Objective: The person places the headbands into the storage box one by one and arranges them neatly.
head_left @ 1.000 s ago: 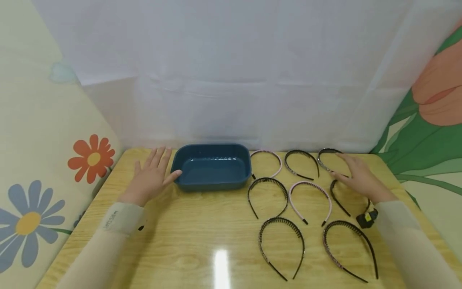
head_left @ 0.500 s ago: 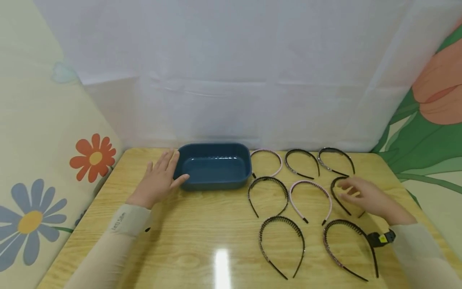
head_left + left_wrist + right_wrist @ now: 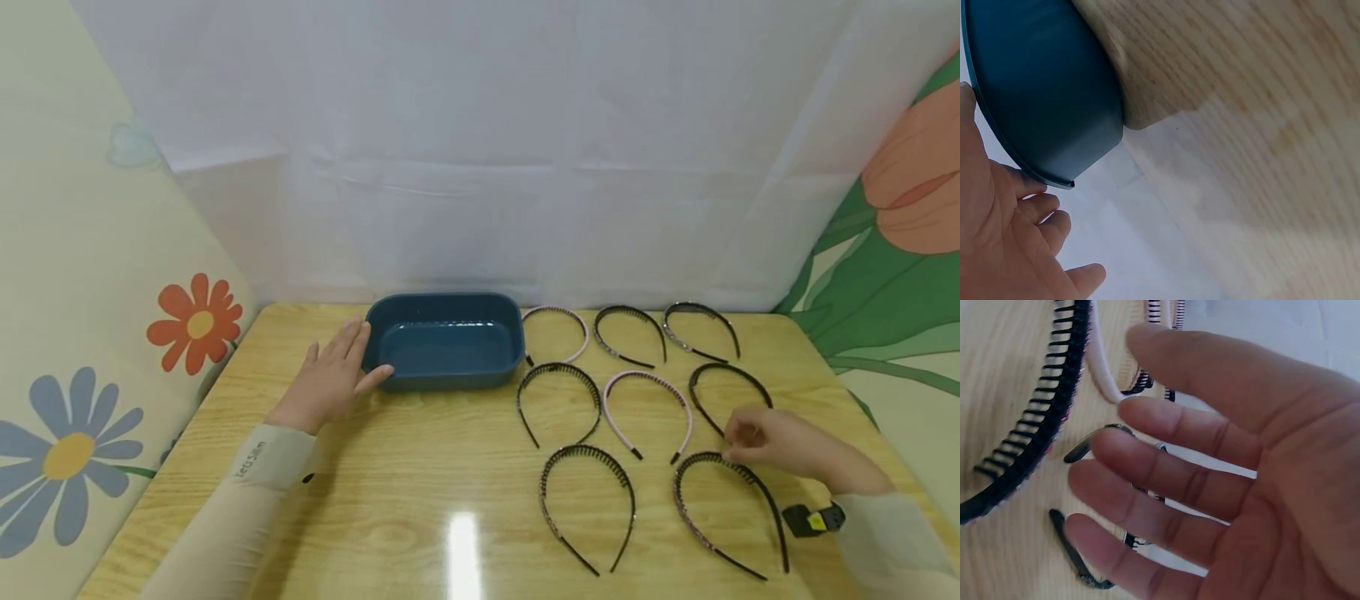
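A dark blue rectangular basin (image 3: pixel 442 383) sits at the back of the table. My left hand (image 3: pixel 324 383) lies along its left end, fingers straight and thumb at the front corner. The left wrist view shows fingertips behind the basin's rim (image 3: pixel 999 140). At the front right lies a black toothed headband (image 3: pixel 775 510) with a glittery side. My right hand (image 3: pixel 787 446) hovers at its top, fingers loosely bent. In the right wrist view the fingers (image 3: pixel 1129 459) are spread apart with nothing between them, beside the headband's comb teeth (image 3: pixel 1047 390).
Several more headbands lie in loose rows, among them a pink one (image 3: pixel 609 408), a black one (image 3: pixel 596 400) and another black one (image 3: pixel 757 386) just behind my right hand. A white cloth (image 3: pixel 480 167) hangs behind the wood-grain table (image 3: pixel 375 517).
My right hand has come forward from the back right headband to the front right one. My left hand has moved right against the basin, which has shifted slightly right.
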A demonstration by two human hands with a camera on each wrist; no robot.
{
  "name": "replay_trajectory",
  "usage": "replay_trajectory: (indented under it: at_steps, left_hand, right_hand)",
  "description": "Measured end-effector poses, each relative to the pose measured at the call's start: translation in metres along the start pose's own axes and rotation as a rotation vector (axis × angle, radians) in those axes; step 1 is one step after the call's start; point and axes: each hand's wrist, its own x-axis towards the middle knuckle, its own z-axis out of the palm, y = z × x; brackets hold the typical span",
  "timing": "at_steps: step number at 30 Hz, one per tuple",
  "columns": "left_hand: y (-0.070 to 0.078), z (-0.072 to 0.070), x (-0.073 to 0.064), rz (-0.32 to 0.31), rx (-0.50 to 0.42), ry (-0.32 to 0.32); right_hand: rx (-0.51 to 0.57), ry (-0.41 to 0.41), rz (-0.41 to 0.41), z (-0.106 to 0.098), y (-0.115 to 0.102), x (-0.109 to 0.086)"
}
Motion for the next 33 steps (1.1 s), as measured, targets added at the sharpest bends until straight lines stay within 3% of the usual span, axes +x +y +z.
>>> replay_trajectory:
  at_steps: [8,17,33]
  left_hand:
    - [-0.002,0.001,0.001,0.001,-0.011,-0.013]
    - [-0.002,0.001,0.002,-0.004,-0.02,-0.029]
    - [-0.004,0.003,0.003,0.005,-0.012,-0.024]
  right_hand:
    - [-0.046,-0.001,0.01,0.004,0.01,-0.004]
    - [-0.006,-0.041,0.056,0.007,0.014,-0.006]
    - [-0.034,-0.031,0.027,0.009,0.018,-0.003]
